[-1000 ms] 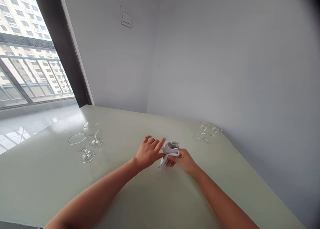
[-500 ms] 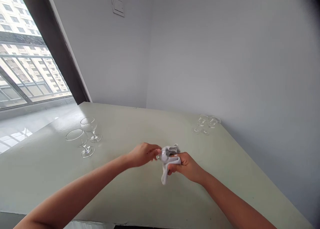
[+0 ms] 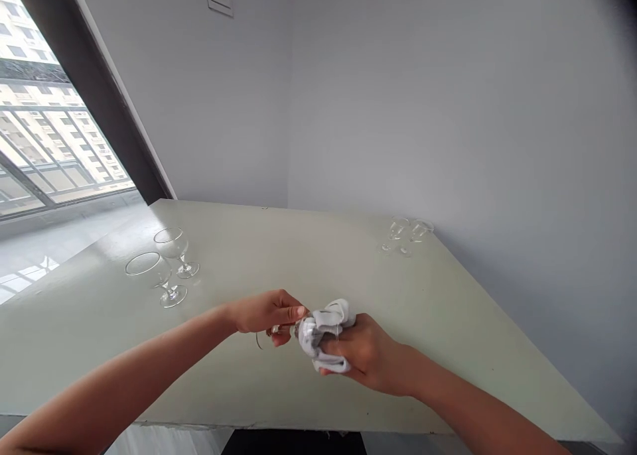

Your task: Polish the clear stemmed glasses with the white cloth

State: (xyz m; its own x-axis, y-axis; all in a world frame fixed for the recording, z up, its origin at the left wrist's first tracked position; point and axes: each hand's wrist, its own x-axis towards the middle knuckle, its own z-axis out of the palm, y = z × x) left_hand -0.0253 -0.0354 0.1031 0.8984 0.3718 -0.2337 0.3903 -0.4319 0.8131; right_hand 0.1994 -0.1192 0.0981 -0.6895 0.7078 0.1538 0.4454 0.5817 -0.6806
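Observation:
My left hand (image 3: 271,317) is closed around the stem of a clear stemmed glass (image 3: 259,341), which lies tilted sideways above the table. A thin edge of the glass's foot shows below my fingers. My right hand (image 3: 361,349) presses a crumpled white cloth (image 3: 328,319) into the glass's bowl, its fingers partly hidden by the folds. Most of the bowl is hard to make out against the cloth.
Two stemmed glasses stand upright at the left, one nearer (image 3: 172,297) and one behind it (image 3: 188,269). Two more glasses (image 3: 398,229) are at the far right corner by the wall. The pale table (image 3: 239,382) has its front edge just below my arms.
My left hand has moved from beside the cloth to a grip on the glass's stem. My right hand has pushed the cloth further in, and both hands sit slightly lower and further left.

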